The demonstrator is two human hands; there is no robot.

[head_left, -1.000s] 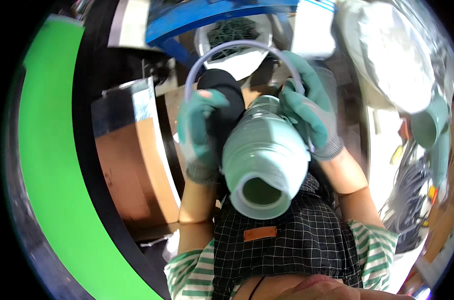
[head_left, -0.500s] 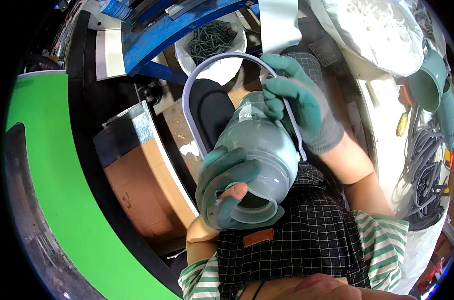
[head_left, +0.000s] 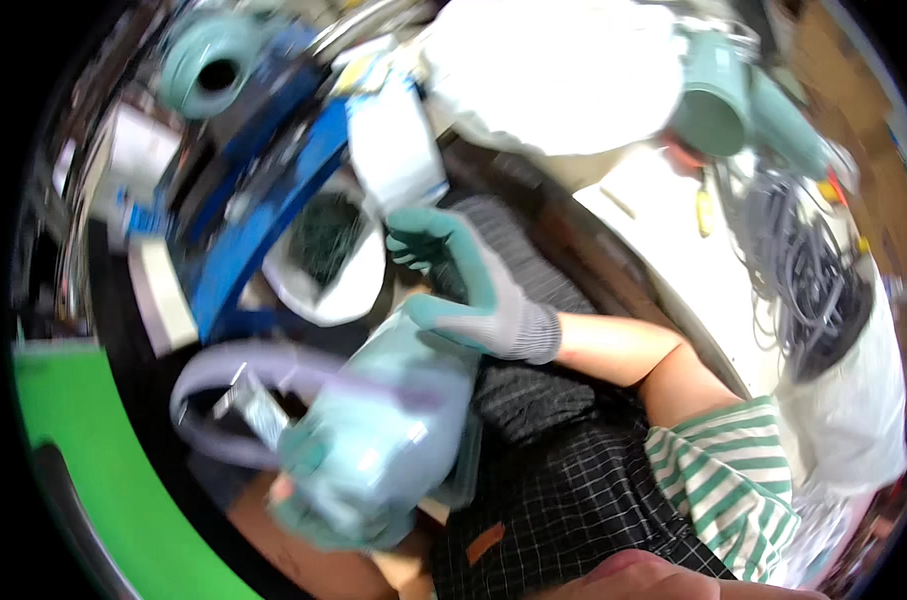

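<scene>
One lilac handle [head_left: 273, 368] stands out at the left. Next, the blurred left hand [head_left: 308, 462] seems to grip the lower end of the tilted, pale green container [head_left: 403, 440], probably for supporting its weight. The right hand [head_left: 473, 290] is open, fingers bent, near the upper end; touching or not, I cannot tell.

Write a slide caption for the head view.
Gloved left hand holding a green container with lilac handle; gloved right hand, open, near its far end.
</scene>
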